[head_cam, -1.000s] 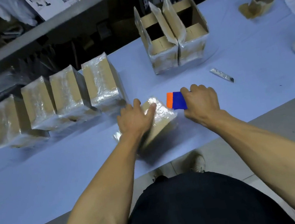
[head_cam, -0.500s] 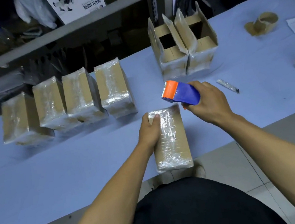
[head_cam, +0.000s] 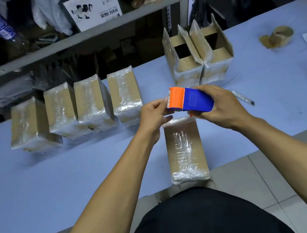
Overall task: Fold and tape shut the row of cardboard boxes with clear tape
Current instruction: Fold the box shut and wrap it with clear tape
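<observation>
- Two hands meet above the taped box (head_cam: pixel 184 147) at the table's (head_cam: pixel 78 179) near edge
- Right hand (head_cam: pixel 220 105) grips the tape dispenser (head_cam: pixel 190 100)
- Left hand (head_cam: pixel 154 116) pinches its orange end

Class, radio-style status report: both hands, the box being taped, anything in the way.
Right hand grips tape dispenser; left hand pinches at its orange end. Box lies flat at table edge, untouched. Nothing blocking.

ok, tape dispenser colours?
The tape dispenser has a blue body and an orange cutter end, seen best in the head view.
</observation>
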Demonstrator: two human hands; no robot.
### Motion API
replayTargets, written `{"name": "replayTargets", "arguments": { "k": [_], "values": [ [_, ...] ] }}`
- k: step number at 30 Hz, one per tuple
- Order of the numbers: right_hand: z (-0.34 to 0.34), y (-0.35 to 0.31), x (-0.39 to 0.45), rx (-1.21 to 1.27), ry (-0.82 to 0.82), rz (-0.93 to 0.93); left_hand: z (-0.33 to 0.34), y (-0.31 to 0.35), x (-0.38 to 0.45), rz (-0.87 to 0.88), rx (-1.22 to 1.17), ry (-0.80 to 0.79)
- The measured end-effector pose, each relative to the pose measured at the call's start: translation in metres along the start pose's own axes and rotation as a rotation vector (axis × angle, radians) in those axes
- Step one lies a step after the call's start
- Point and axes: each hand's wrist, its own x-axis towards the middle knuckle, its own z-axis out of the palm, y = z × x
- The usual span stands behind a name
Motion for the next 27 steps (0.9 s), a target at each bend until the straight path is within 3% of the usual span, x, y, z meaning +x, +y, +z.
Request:
{"name": "replayTargets", "arguments": {
  "k": [4, 7, 11, 18, 22, 25, 27],
  "values": [
    [-0.005, 0.009, 0.002, -0.105, -0.112, -0.060, -0.004, -0.014, 0.003, 0.133, 0.214, 0.160],
    [-0.018, 0.033, -0.005, -0.169, -0.125, -0.032, -0.027, -0.034, 0.002, 0.069, 0.185, 0.316],
    [-0.014, 0.048, -0.017, -0.222, -0.180, 0.035, -0.040, -0.066, 0.000, -0.050, 0.273, 0.376],
    [-0.004, 0.060, -0.029, -0.141, -0.195, 0.168, -0.007, -0.090, 0.014, -0.223, 0.166, 0.375],
    [-0.001, 0.058, -0.031, -0.143, -0.190, 0.179, -0.004, -0.092, 0.016, -0.478, -0.025, 0.315],
    [0.000, 0.059, -0.035, -0.147, -0.173, 0.192, -0.004, -0.086, 0.019, -0.331, 0.109, 0.307],
    [0.001, 0.059, -0.034, -0.144, -0.172, 0.195, 0.005, -0.075, 0.016, -0.255, 0.229, 0.198]
  ]
}}
